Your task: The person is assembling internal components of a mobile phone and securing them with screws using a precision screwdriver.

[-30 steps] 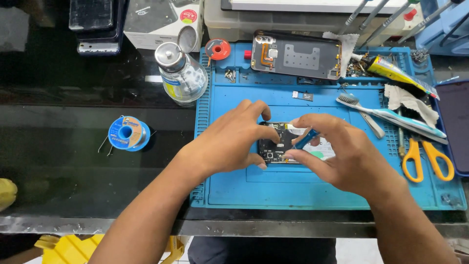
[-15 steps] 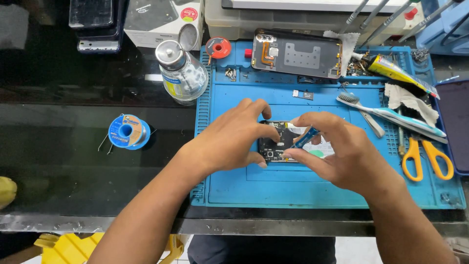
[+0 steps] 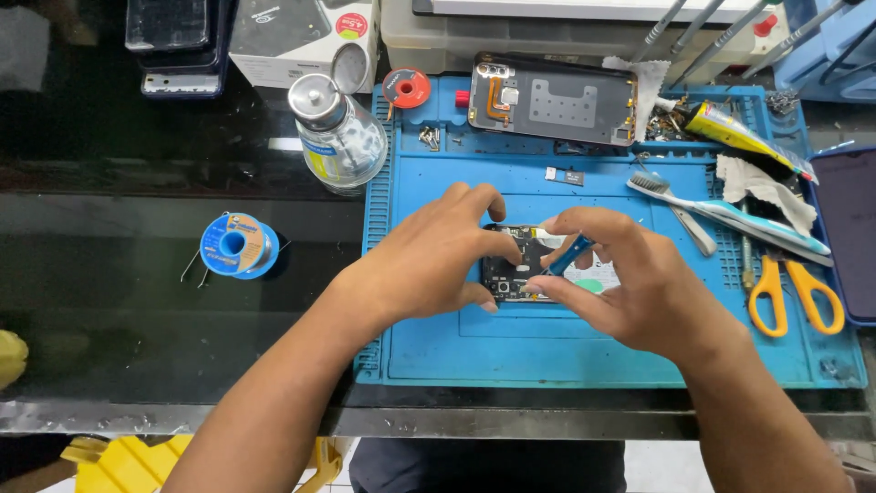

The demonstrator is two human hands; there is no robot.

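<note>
On the blue mat [image 3: 474, 356], left hand [image 3: 429, 265] pinching the opened phone [image 3: 511, 265] should brace firmly while right hand [image 3: 630, 292], gripping the blue tool [image 3: 568, 256], pries gently.

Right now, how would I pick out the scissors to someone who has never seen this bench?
Start at the blue work mat covering the right half of the dark bench. Go to its right edge, past the right hand and just below the toothbrush. The scissors lie there, the only thing with yellow loop handles.
</note>
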